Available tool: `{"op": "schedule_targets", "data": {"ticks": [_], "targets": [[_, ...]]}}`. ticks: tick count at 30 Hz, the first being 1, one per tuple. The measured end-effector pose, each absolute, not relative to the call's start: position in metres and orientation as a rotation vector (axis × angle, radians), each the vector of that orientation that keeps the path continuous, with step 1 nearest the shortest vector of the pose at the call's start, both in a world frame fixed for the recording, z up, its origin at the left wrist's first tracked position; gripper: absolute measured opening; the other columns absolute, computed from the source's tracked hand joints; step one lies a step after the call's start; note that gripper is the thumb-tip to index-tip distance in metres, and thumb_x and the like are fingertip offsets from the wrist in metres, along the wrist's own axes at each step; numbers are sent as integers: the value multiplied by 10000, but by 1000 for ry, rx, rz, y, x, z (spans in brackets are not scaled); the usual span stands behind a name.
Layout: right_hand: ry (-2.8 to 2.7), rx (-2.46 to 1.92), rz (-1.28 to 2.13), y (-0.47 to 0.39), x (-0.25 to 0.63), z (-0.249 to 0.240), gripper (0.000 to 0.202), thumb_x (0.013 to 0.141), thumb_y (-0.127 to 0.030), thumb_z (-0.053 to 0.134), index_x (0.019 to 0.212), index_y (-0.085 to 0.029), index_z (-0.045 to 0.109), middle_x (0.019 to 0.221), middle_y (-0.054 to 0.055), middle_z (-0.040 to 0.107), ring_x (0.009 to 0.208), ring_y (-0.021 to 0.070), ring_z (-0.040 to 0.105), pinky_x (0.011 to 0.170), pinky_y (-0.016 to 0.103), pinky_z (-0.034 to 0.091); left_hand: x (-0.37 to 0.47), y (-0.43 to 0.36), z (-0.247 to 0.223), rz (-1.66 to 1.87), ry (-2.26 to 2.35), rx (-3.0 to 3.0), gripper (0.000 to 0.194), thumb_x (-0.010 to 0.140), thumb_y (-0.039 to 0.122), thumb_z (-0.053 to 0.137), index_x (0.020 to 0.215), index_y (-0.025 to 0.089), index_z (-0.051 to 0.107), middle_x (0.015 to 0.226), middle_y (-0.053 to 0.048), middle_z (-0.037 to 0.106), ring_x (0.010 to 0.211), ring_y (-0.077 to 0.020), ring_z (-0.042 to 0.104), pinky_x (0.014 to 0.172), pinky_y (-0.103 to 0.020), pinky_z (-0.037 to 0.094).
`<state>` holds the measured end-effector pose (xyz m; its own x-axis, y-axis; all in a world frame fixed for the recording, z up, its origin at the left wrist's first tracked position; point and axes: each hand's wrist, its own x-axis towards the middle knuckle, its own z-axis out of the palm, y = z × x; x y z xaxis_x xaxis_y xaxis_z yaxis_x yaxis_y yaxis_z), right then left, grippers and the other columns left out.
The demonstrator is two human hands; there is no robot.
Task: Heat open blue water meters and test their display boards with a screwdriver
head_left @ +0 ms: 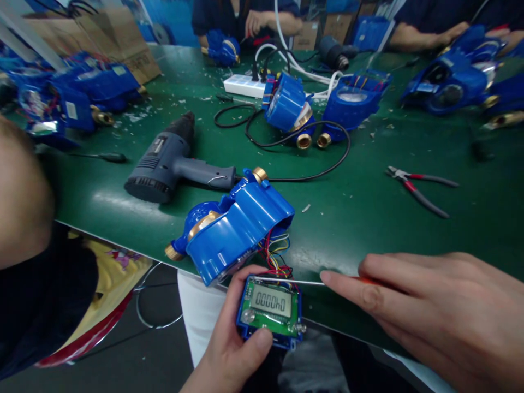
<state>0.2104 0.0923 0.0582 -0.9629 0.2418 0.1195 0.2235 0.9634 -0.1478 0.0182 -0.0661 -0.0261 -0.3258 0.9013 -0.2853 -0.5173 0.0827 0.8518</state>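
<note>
My left hand [241, 338] grips a small blue housing with a green circuit board [266, 322] and a lit display at the table's front edge. In my right hand [434, 305] is a screwdriver [305, 282], index finger stretched along its thin shaft; a bit of orange handle shows. The screwdriver's tip meets the upper left part of the board; whether it sits on a screw is too small to tell. Red, yellow, white and black wires [276, 254] run from the board into a blue water meter [241, 224] with brass threaded ends, lying just beyond.
A grey heat gun [172, 158] lies left of centre, its cord curling behind. Diagonal cutters [421, 188] rest at right. Farther back are a white power strip [245, 85] and several blue meters [286, 103]. Co-workers' hands [257, 22] are across the table; an arm [22, 191] is at left.
</note>
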Motion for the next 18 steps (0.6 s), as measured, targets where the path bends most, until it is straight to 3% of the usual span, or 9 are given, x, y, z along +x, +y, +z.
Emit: {"op": "schedule_targets", "data": {"ticks": [6,12,18], "targets": [[-2967,-281,184,97,205,58,508,840,-7,367,1232,-281,538,836,-17,567,602,110,524,495,250,360,16,-67,-22,1481,1294,462,543,731,466,782,1204,307,569,1116,-4,692,972,-180,674,808,-200,512],[-2965,-230,136,97,200,62,404,856,-49,368,1164,-244,542,763,-24,528,551,116,499,468,273,348,18,-67,-24,1495,1344,430,605,684,494,791,1184,261,543,1039,-32,693,921,-216,676,778,-251,521],[-2948,-228,102,94,200,65,456,798,-2,363,1157,-222,538,788,-11,567,602,129,529,511,282,365,18,-62,-24,1531,1404,479,655,637,599,806,1137,255,559,951,-19,715,833,-199,671,730,-254,528]]}}
